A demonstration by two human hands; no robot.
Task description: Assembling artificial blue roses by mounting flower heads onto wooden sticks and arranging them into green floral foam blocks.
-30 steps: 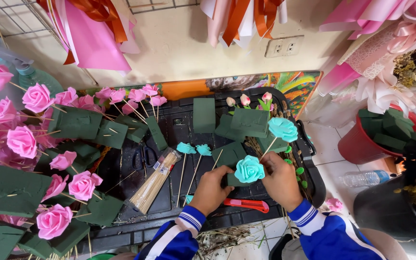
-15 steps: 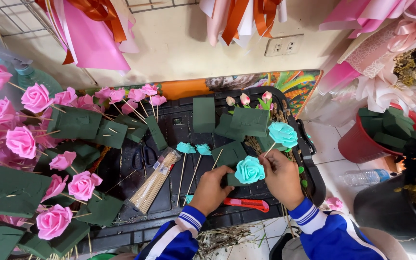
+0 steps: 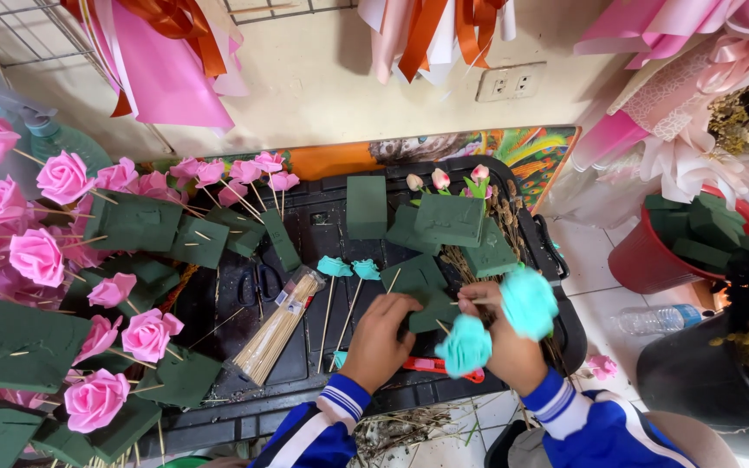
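- Black tray (image 3: pixel 322 217) under pink paper roses (image 3: pixel 62 178).
- My left hand (image 3: pixel 381 334) grips the green foam block (image 3: pixel 431 308); I'd brace it firmly.
- My right hand (image 3: pixel 500 334) pinches a teal rose's (image 3: pixel 464 345) stick; I'd push it in straight.

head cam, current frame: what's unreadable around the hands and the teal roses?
- Teal roses: blurred, petal detail lost; head view.
- Right hand: its grip is hidden behind the roses.
- Left hand: fingertips hidden on the far side where it meets the green foam block.
- Red tool: mostly covered by the hands and a rose.
- Scissors: dark on the black tray, outline unclear.
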